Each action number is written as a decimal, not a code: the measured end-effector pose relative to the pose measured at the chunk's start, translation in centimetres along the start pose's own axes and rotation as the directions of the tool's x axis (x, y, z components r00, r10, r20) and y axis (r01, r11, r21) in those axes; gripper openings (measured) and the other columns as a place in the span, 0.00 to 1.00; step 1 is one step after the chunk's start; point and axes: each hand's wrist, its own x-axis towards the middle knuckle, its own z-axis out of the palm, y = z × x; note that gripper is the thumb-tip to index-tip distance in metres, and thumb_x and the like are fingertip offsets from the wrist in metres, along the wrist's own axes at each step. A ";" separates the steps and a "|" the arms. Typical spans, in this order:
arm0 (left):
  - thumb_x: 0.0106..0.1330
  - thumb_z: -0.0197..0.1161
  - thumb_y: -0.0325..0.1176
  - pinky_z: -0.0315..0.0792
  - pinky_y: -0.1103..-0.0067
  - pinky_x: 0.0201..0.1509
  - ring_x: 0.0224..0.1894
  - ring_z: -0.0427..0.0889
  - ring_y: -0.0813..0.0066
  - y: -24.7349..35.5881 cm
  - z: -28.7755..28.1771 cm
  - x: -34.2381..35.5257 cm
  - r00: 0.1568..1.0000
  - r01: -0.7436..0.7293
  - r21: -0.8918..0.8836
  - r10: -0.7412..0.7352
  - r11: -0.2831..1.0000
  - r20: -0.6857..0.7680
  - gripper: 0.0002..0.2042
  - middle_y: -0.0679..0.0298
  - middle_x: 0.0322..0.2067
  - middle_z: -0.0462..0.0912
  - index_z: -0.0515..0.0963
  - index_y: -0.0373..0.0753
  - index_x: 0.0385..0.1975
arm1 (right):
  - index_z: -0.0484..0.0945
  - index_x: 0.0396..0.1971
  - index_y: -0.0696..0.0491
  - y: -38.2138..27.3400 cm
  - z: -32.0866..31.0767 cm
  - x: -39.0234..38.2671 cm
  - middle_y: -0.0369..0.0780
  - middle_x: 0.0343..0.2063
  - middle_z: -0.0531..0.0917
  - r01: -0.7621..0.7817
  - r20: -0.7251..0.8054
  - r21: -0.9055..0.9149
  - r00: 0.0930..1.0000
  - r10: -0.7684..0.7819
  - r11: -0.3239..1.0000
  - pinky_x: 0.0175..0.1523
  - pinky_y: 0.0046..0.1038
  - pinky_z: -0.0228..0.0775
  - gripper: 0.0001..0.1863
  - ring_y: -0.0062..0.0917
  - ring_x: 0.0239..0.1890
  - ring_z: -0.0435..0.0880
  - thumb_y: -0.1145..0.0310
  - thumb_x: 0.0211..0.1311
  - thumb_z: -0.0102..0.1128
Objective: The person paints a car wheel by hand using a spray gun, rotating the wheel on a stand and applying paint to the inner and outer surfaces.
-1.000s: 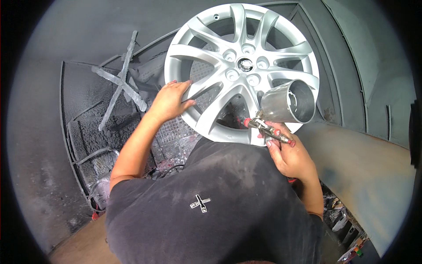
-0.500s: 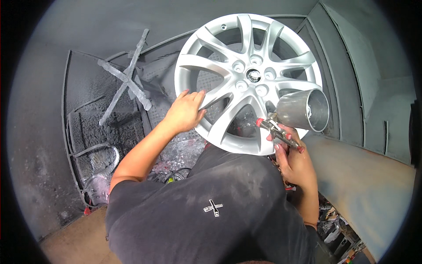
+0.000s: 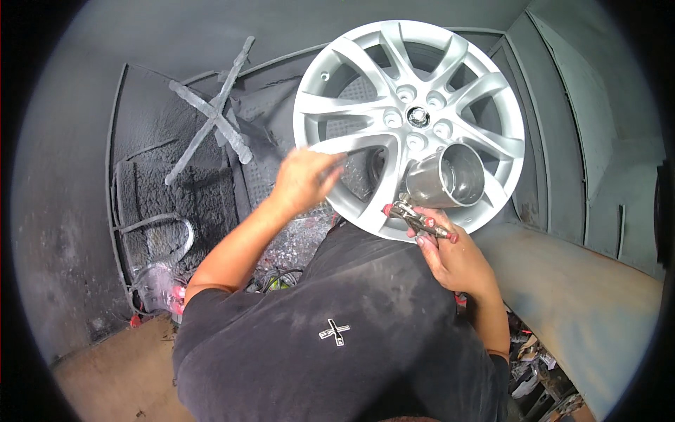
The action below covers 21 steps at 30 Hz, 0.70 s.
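A silver alloy wheel [image 3: 485,137] with several spokes fills the upper middle, its face toward me. My left hand [image 3: 304,181] is at the wheel's lower left rim, thumb and fingers apart and pointing across the rim. Whether the fingertips touch the metal I cannot tell. My right hand [image 3: 457,260] is closed round a spray gun [image 3: 422,219] with red knobs, in front of the wheel's lower right. Its metal paint cup [image 3: 430,179] tilts to the right, mouth uncovered, and hides part of the spokes. The gun's handle is mostly hidden by the hand.
A grey, paint-crusted cross of strips [image 3: 211,116] stands left of the wheel. Below it are a dark shaggy mat [image 3: 186,190] and a bent hose [image 3: 184,239]. A light panel [image 3: 583,281] runs along the lower right, with a heap of scraps [image 3: 538,373] beside it.
The wheel has turned anticlockwise; its valve hole has gone from the top to the upper left. My left hand's fingers have come off the spoke. The gun has shifted left, its cup now lower.
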 end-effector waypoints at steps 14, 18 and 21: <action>0.66 0.59 0.57 0.80 0.58 0.48 0.40 0.88 0.47 3.4 4.1 9.5 0.890 0.350 0.136 -0.374 0.927 0.260 0.27 0.45 0.32 0.87 0.85 0.33 0.35 | 0.65 0.65 0.61 0.2 -0.3 -0.8 0.42 0.40 0.81 -0.034 -0.193 0.076 0.980 0.048 0.997 0.44 0.28 0.74 0.24 0.28 0.34 0.80 0.80 0.70 0.52; 0.68 0.57 0.56 0.79 0.57 0.48 0.41 0.87 0.45 4.6 3.8 9.4 0.883 0.382 0.065 -0.385 0.922 0.270 0.28 0.43 0.32 0.86 0.86 0.31 0.33 | 0.66 0.64 0.62 1.0 0.0 -0.9 0.42 0.40 0.81 0.038 -0.251 0.022 0.968 -0.031 0.999 0.45 0.29 0.73 0.23 0.29 0.34 0.79 0.80 0.70 0.51; 0.70 0.54 0.56 0.78 0.55 0.49 0.40 0.87 0.43 5.0 4.3 8.2 0.879 0.400 0.050 -0.398 0.915 0.263 0.28 0.42 0.31 0.86 0.85 0.32 0.32 | 0.68 0.60 0.64 0.6 -0.2 -1.0 0.44 0.44 0.81 -0.042 -0.240 0.053 0.969 0.054 0.998 0.46 0.31 0.74 0.20 0.30 0.36 0.81 0.79 0.70 0.51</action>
